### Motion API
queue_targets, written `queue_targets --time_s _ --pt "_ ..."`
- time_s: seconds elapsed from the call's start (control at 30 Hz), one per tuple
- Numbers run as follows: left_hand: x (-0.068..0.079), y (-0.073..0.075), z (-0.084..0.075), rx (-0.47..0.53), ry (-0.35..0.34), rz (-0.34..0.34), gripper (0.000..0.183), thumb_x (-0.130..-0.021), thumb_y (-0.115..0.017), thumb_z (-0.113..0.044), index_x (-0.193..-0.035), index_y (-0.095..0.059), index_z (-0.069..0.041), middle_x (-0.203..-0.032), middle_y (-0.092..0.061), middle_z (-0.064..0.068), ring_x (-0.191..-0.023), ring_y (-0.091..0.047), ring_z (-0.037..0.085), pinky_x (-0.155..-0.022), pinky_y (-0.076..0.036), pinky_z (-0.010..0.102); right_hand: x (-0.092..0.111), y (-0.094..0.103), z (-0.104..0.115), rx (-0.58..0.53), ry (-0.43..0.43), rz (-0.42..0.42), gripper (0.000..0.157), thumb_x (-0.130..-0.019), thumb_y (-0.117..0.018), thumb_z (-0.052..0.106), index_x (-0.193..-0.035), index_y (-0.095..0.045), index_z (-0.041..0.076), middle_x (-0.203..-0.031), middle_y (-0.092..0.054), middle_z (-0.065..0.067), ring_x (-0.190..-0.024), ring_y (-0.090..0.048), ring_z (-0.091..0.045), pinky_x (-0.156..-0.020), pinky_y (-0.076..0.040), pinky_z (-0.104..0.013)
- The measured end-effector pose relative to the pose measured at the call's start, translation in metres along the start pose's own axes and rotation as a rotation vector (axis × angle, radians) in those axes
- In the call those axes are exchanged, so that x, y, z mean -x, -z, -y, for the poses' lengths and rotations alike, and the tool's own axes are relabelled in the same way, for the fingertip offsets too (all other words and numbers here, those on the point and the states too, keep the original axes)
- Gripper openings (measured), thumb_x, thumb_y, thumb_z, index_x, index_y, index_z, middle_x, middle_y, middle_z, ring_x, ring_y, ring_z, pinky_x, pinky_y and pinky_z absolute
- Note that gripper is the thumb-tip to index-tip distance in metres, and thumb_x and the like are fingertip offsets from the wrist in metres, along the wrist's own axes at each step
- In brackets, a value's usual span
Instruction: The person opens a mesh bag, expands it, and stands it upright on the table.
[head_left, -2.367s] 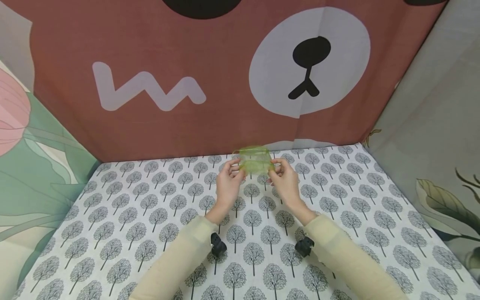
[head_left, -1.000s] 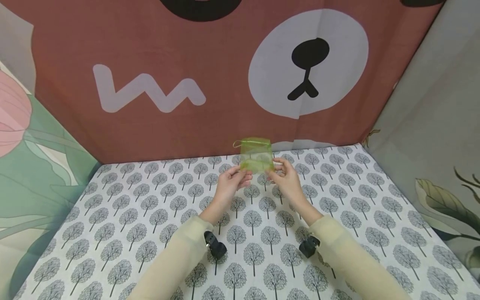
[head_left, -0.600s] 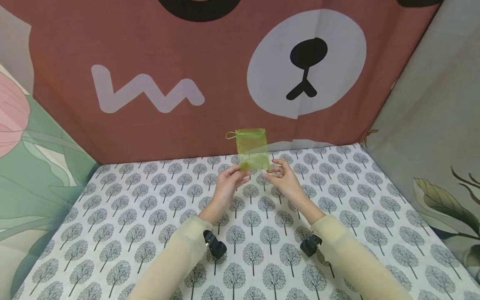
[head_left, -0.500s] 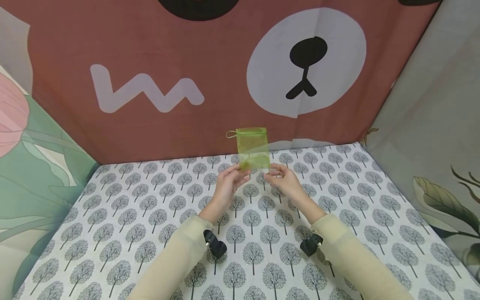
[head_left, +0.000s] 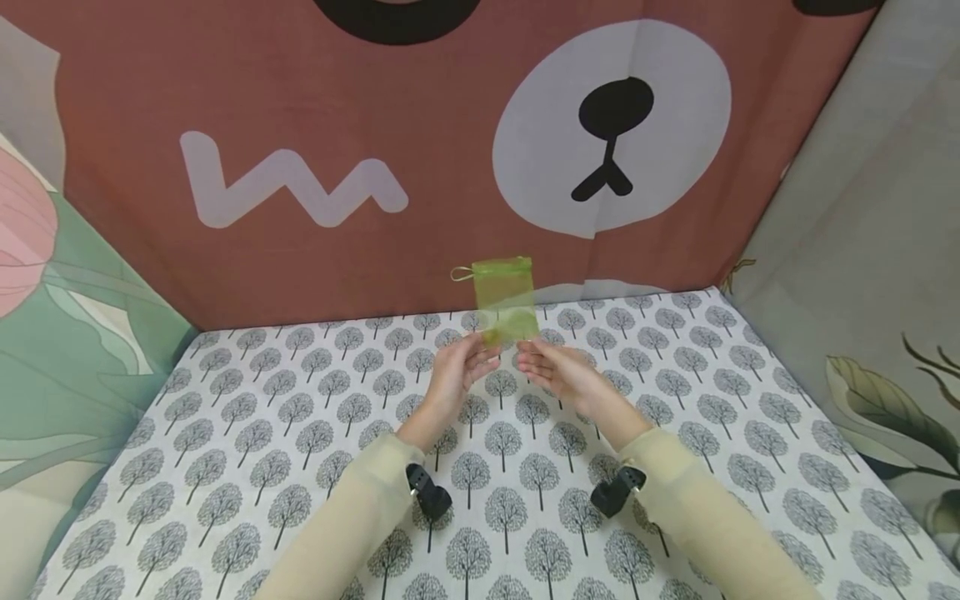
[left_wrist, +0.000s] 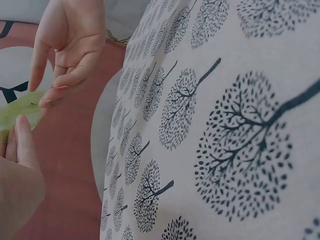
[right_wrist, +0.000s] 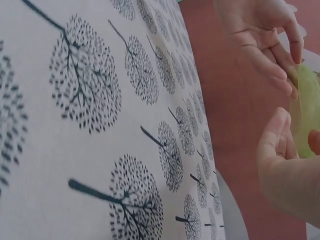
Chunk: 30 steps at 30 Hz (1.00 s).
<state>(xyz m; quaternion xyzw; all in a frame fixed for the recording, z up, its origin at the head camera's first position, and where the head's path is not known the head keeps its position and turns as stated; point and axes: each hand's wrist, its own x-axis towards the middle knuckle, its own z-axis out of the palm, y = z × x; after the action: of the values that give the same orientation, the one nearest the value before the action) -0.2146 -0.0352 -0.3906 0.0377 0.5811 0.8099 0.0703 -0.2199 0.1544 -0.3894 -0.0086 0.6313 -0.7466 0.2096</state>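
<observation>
A sheer green drawstring pouch (head_left: 504,292) stands up in front of the hands in the head view, its ribbon loop sticking out at the upper left. My left hand (head_left: 452,375) pinches its lower left corner; in the right wrist view the left hand (right_wrist: 265,32) meets the pouch's edge (right_wrist: 307,102). My right hand (head_left: 562,377) is at the lower right, its fairly straight fingertips by the bottom edge. A gap shows between thumb and fingers of the right hand (right_wrist: 290,165) in the right wrist view. The pouch looks flat.
A white cloth with a tree print (head_left: 300,500) covers the table. Behind it hangs a reddish-brown curtain (head_left: 322,275) with a bear face. Patterned curtains stand on the left (head_left: 82,358) and right (head_left: 847,275). A black camera sits on each wrist.
The pouch has risen and stretched out taller, with its ribbon loop in plain sight. My right hand's fingers have shifted from the pouch's right side to below its bottom edge. The left hand keeps its pinch.
</observation>
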Motion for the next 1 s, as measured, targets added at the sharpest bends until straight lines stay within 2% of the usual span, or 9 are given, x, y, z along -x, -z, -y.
queue_targets --time_s 0.13,0.23,0.5,0.73,0.9,1.0 --pt "0.0007 0.001 0.0021 -0.039 0.01 0.034 0.041 -0.1 -0.04 -0.02 -0.127 -0.05 0.01 -0.131 -0.055 0.027 -0.096 -0.066 0.01 -0.086 -0.058 0.022 0.0019 -0.0028 0.0015 -0.098 -0.012 -0.011 0.06 -0.1 -0.044 0.031 -0.143 -0.029 -0.008 -0.1 -0.064 0.005 -0.092 -0.062 -0.004 -0.087 -0.052 -0.01" --pt "0.0009 0.0013 0.003 -0.05 0.013 0.037 0.041 -0.1 -0.04 -0.019 -0.128 -0.05 0.009 -0.13 -0.055 0.028 -0.095 -0.065 0.008 -0.088 -0.058 0.023 0.0032 -0.0035 0.0014 -0.126 -0.01 -0.022 0.059 -0.1 -0.046 0.029 -0.144 -0.029 -0.007 -0.101 -0.065 0.005 -0.089 -0.062 -0.003 -0.085 -0.053 -0.01" --pt "-0.0009 0.0018 0.005 -0.048 0.024 0.011 0.039 -0.1 -0.042 -0.017 -0.127 -0.05 0.01 -0.124 -0.059 0.025 -0.111 -0.063 0.028 -0.087 -0.058 0.021 0.0029 -0.002 -0.001 -0.197 -0.011 -0.036 0.045 -0.101 -0.045 0.019 -0.138 -0.036 -0.002 -0.092 -0.069 0.007 -0.083 -0.064 -0.002 -0.08 -0.054 -0.01" --pt "-0.0031 0.0006 0.0056 -0.042 0.052 -0.029 0.039 -0.1 -0.047 -0.017 -0.13 -0.049 0.008 -0.131 -0.055 0.025 -0.114 -0.062 0.027 -0.093 -0.055 0.023 0.0033 -0.002 -0.0008 -0.204 -0.014 -0.005 0.022 -0.102 -0.038 0.018 -0.118 -0.047 0.006 -0.092 -0.068 0.007 -0.085 -0.064 -0.003 -0.082 -0.054 -0.011" --pt "-0.0054 0.0013 0.0073 -0.005 0.087 -0.052 0.038 -0.097 -0.052 -0.011 -0.131 -0.049 0.006 -0.135 -0.053 0.024 -0.122 -0.057 0.031 -0.095 -0.054 0.023 0.0018 -0.0014 -0.0029 -0.197 -0.019 0.007 0.018 -0.103 -0.037 0.02 -0.109 -0.049 0.007 -0.095 -0.066 0.005 -0.087 -0.063 -0.005 -0.083 -0.054 -0.012" --pt "-0.0068 0.0027 0.0088 0.038 0.105 -0.056 0.037 -0.095 -0.053 -0.006 -0.13 -0.05 0.006 -0.133 -0.054 0.023 -0.117 -0.06 0.027 -0.095 -0.054 0.023 0.0012 -0.0019 -0.0042 -0.218 -0.013 0.011 0.018 -0.103 -0.035 0.019 -0.107 -0.048 0.008 -0.096 -0.065 0.004 -0.088 -0.062 -0.005 -0.084 -0.053 -0.012"
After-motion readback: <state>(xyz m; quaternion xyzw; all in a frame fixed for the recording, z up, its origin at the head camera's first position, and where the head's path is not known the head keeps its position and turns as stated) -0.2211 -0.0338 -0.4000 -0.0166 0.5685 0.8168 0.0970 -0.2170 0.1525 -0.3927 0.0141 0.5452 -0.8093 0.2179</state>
